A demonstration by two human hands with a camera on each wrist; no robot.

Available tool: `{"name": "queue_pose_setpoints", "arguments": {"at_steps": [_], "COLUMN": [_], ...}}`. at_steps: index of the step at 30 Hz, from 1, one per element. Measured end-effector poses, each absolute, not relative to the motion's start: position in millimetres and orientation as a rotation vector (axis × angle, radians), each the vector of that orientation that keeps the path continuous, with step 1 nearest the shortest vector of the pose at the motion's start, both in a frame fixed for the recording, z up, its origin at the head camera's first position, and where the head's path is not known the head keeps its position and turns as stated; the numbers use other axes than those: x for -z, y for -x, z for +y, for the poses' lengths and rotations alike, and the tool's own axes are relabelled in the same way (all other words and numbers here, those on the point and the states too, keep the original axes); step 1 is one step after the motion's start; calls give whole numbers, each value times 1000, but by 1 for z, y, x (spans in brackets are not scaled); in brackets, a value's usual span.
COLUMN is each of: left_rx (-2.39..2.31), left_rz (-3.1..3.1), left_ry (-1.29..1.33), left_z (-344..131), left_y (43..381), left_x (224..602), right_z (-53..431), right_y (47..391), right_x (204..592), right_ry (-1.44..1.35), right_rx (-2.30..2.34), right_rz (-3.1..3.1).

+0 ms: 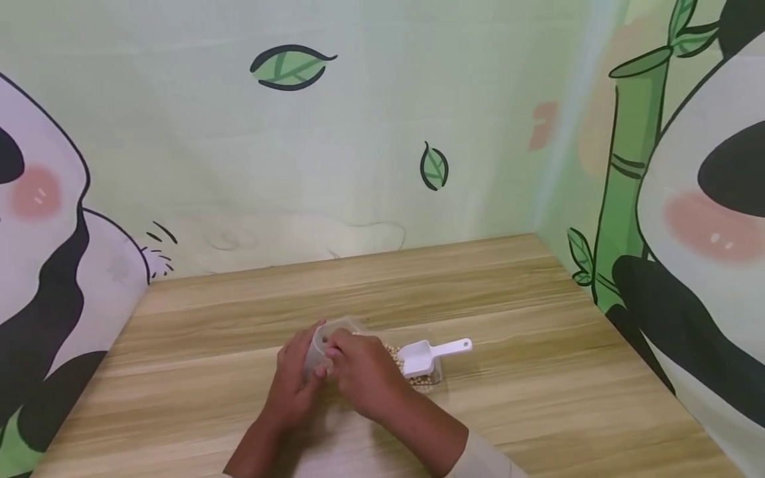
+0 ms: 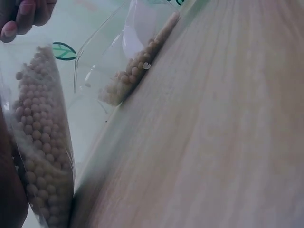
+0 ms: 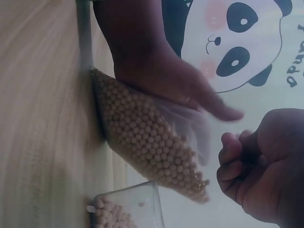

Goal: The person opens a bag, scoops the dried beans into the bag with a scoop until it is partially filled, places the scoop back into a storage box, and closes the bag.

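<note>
My left hand [image 1: 295, 375] grips a clear plastic cup [image 1: 315, 355] on the table, fingers along its left side and thumb on the near side. Soybeans [image 3: 147, 137] fill much of the cup, their surface sloping. At the cup's mouth is my right hand [image 1: 364, 372], its fingers curled in; whether something small is between the fingertips is hidden. To the right of the cup stands a clear plastic box [image 3: 156, 204] of soybeans. A white scoop [image 1: 418, 358] lies across it, handle pointing right.
Under everything is a wood-grain table [image 1: 197, 332]. Behind it and at the right rise walls [image 1: 370, 166] printed with pandas, leaves and bamboo.
</note>
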State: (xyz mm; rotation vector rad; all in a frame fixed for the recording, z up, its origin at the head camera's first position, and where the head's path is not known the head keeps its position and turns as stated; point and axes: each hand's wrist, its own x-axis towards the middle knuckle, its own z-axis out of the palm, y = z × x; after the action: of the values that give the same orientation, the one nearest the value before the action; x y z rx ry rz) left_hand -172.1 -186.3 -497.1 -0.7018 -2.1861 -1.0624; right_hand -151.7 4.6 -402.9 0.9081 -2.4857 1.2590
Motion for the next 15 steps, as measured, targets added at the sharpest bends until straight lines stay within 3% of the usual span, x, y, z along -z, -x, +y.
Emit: {"name": "queue_pose_setpoints", "arguments": {"at_steps": [15], "left_rx": [1869], "left_rz": [-2101], "left_ry": [841], "left_z": [-210], "left_y": [165], "left_x": [481], "right_z": [7], "right_y": [155], "right_x": [385], "right_ry": [-1260], "right_rx": [-901], "right_rz": [-2389]}}
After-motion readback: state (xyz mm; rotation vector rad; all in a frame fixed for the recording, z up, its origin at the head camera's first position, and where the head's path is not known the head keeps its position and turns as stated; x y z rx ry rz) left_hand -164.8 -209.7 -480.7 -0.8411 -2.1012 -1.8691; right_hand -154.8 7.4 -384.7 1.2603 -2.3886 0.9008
